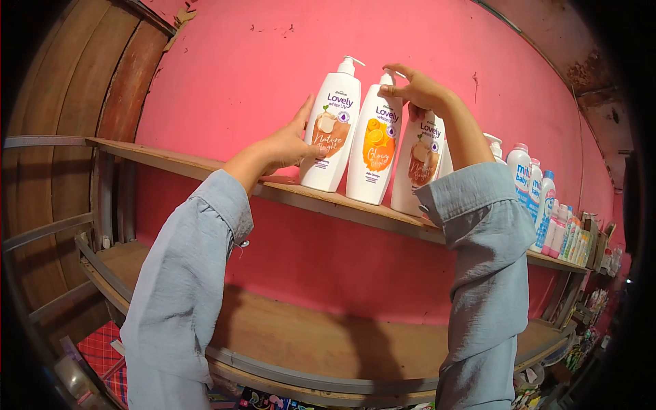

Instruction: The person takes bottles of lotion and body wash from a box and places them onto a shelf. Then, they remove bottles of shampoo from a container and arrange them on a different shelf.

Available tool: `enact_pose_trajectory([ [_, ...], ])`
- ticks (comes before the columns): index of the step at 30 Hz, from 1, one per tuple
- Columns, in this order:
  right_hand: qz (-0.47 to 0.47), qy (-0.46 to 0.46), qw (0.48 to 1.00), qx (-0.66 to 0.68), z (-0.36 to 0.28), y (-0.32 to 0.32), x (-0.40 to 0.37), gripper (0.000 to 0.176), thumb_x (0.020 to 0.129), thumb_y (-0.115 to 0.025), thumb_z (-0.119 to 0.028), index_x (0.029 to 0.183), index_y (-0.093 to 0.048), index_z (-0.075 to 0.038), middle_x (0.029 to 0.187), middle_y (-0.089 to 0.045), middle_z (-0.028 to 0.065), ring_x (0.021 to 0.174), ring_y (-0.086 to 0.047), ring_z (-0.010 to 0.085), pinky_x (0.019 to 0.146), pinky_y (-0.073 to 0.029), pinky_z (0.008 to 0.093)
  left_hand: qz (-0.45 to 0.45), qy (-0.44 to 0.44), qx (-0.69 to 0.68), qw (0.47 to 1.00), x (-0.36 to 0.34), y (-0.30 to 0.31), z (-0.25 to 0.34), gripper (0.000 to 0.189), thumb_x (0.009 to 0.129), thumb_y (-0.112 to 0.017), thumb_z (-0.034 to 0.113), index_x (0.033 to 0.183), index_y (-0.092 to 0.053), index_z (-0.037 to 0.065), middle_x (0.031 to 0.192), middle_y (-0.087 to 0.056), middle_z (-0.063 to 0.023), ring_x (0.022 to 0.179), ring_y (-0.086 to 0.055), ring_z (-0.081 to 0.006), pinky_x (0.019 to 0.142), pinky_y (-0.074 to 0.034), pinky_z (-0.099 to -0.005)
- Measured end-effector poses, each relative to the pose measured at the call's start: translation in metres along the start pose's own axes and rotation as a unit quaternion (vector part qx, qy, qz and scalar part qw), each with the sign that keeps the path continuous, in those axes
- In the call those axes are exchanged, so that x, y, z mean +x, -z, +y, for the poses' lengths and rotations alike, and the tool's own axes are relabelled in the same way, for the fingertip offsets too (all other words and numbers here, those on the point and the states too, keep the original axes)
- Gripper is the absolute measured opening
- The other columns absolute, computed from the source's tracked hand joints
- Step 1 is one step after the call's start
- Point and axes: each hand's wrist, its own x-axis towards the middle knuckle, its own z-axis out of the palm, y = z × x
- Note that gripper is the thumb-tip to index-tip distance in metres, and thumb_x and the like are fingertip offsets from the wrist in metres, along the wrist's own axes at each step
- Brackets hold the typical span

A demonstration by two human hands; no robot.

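Observation:
A white "Lovely white UV" pump lotion bottle (333,123) with a brown label stands upright, slightly tilted, on the upper wooden shelf. My left hand (287,142) grips its left side, thumb across the front and fingers along the edge. Beside it stands a second lotion bottle (373,140) with an orange label. My right hand (420,89) holds this one at the pump, index finger over the top and thumb at the neck. A third lotion bottle (417,164), brown-labelled, is partly hidden behind my right wrist and sleeve.
Farther right along the upper shelf (167,156) stand white and pink "mitu baby" bottles (521,171) and several smaller bottles (560,229). Below runs a wide lower wooden shelf (294,338). A pink wall (253,75) backs both shelves, and wooden planks (58,75) border the left.

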Motion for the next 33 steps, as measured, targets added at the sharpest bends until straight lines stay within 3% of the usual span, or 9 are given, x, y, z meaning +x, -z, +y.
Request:
enact_pose_trajectory([
  [4,0.000,0.007,1.000,0.004,0.004,0.001,0.003,0.072,0.082,-0.071,-0.039,0.141,-0.035,-0.022,0.081,-0.068,0.0161,0.040,-0.053,0.0147,0.037,-0.044,0.0299,0.012,0.009,0.016,1.000,-0.005,-0.004,0.005,0.111,0.079,-0.070,0.002,0.149,0.012,0.026,0.151,-0.025,-0.0174,0.131,-0.038,-0.0305,0.091,-0.047,-0.0422],
  [7,0.004,0.004,1.000,-0.005,0.003,0.000,0.004,0.072,0.081,-0.071,-0.039,0.141,-0.035,-0.021,0.081,-0.068,0.0165,0.039,-0.053,0.0151,0.038,-0.044,0.0302,0.013,-0.025,0.043,0.999,0.004,-0.002,-0.004,0.111,0.079,-0.072,0.004,0.149,0.011,0.030,0.147,-0.021,-0.0222,0.125,-0.045,-0.0308,0.084,-0.053,-0.0440],
  [15,0.001,0.010,1.000,-0.017,0.005,0.001,0.001,0.075,0.082,-0.070,-0.038,0.142,-0.031,-0.015,0.075,-0.066,0.0153,0.045,-0.058,0.0189,0.042,-0.047,0.0322,-0.009,-0.017,0.037,0.999,-0.001,0.002,0.002,0.112,0.078,-0.072,0.003,0.149,0.010,0.029,0.147,-0.022,-0.0225,0.123,-0.047,-0.0311,0.080,-0.054,-0.0417],
  [24,0.015,-0.040,0.994,-0.100,-0.012,-0.001,-0.001,0.069,0.083,-0.067,-0.038,0.139,-0.037,-0.012,0.090,-0.067,0.0137,0.052,-0.061,0.0203,0.047,-0.050,0.0351,-0.007,-0.032,0.054,0.998,0.005,0.001,-0.006,0.110,0.078,-0.073,0.005,0.149,0.008,0.029,0.145,-0.022,-0.0258,0.126,-0.044,-0.0330,0.083,-0.054,-0.0429],
  [27,0.041,-0.025,0.991,-0.126,-0.012,-0.004,0.002,0.080,0.077,-0.071,-0.040,0.141,-0.035,-0.009,0.096,-0.066,0.0187,0.042,-0.057,0.0202,0.040,-0.047,0.0353,-0.006,-0.030,0.044,0.999,0.004,0.001,-0.006,0.110,0.078,-0.073,0.007,0.149,0.008,0.028,0.145,-0.023,-0.0262,0.127,-0.042,-0.0335,0.084,-0.053,-0.0439],
  [33,0.098,0.026,0.980,-0.172,-0.022,-0.008,-0.023,0.076,0.076,-0.071,-0.037,0.138,-0.040,-0.007,0.104,-0.066,0.0172,0.046,-0.061,0.0234,0.048,-0.051,0.0359,0.015,-0.048,0.089,0.995,0.001,-0.001,-0.007,0.109,0.078,-0.073,0.007,0.150,0.008,0.027,0.139,-0.033,-0.0268,0.121,-0.047,-0.0328,0.082,-0.055,-0.0428],
])
